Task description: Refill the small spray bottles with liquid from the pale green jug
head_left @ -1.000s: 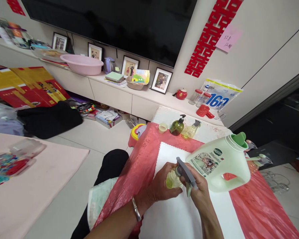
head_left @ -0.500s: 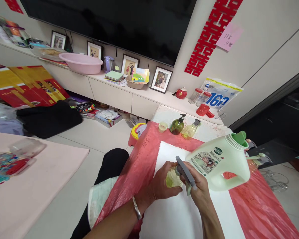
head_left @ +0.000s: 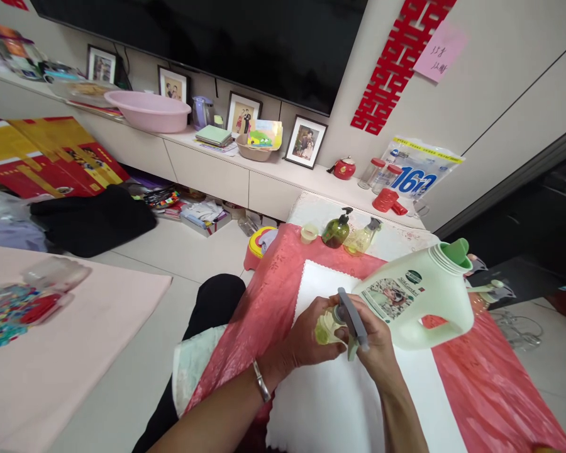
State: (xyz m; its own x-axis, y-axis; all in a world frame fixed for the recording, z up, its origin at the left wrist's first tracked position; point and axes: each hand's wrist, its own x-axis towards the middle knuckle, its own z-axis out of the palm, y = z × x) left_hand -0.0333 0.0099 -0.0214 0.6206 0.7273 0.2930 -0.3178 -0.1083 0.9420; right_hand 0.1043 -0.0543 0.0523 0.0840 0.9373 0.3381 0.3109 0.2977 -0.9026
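red-clothed worktop [head_left: 481,390] by tv wall | left hand [head_left: 306,336] wraps small yellow-green plastic bottle [head_left: 324,326] | right hand [head_left: 375,343] pinches grey trigger sprayer head [head_left: 353,316] | barely shifted since a second ago, sprayer head still at bottle's neck

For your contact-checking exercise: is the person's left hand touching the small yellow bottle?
Touching. The head view shows the left hand wrapped around the small yellow bottle, fingers closed on its body with no gap.

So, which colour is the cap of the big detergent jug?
Green; the cap tops the pale green jug, in the head view.
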